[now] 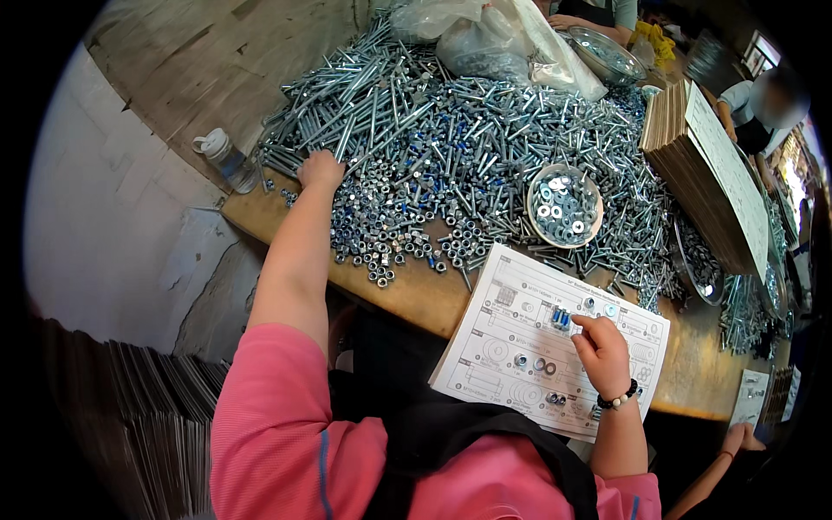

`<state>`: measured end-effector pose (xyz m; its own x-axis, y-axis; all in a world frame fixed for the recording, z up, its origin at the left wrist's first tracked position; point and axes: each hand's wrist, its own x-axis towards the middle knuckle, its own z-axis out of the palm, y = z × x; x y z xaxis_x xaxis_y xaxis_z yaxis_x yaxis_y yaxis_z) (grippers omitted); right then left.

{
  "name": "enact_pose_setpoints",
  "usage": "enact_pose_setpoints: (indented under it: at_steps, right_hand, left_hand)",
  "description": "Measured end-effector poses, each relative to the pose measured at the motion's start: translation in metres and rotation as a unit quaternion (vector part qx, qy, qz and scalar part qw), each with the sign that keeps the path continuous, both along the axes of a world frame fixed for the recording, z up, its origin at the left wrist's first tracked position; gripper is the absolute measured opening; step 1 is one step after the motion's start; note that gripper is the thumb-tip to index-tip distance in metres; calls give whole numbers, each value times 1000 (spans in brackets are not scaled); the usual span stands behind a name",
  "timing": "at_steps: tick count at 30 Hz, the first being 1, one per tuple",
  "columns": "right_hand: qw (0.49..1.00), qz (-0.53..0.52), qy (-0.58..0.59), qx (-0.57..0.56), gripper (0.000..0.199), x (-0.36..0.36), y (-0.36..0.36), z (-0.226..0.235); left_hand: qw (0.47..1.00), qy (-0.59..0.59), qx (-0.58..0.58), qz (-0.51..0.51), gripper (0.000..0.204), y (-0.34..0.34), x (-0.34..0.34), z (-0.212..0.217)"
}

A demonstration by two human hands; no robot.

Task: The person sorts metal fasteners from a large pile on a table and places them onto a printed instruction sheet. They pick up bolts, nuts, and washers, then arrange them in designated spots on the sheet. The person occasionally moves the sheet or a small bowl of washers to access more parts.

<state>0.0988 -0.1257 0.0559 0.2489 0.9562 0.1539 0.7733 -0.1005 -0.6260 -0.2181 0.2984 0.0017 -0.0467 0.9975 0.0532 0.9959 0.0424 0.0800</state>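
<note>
My left hand reaches to the far left of the table, at the edge of a heap of long bolts. Its fingertips are hidden among the bolts, so their grip does not show. Over a printed sheet with part drawings, my right hand is curled, thumb and forefinger drawn in. Any item in its fingers is too small to make out. Beside those fingertips lie several short bolts with blue patches. Washers and nuts rest on other drawings of the sheet.
Loose nuts spread along the table's near edge. A bowl of washers sits amid the bolts. Right of it stands a stack of cardboard sheets. A bottle stands far left; plastic bags lie behind. Other people work at right.
</note>
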Motion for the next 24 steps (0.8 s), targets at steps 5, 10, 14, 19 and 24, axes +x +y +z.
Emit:
enact_pose_setpoints:
  at_steps: [5, 10, 14, 19, 24]
  right_hand:
    - [1000, 3, -3, -4, 23, -2, 3, 0]
    - [1000, 1, -12, 8, 22, 4, 5, -2]
    - [998, 0, -34, 51, 22, 20, 17, -12]
    - [991, -48, -17, 127, 21, 34, 32, 0]
    - [989, -82, -31, 118, 19, 49, 19, -4]
  left_hand:
    - [999, 37, -28, 5, 38, 12, -5, -3]
    - [983, -125, 133, -28, 25, -4, -4, -2]
    - [936, -226, 163, -215, 21, -59, 28, 32]
    - [874, -202, 46, -439, 16, -158, 101, 58]
    - [792, -133, 30, -596, 19, -210, 155, 25]
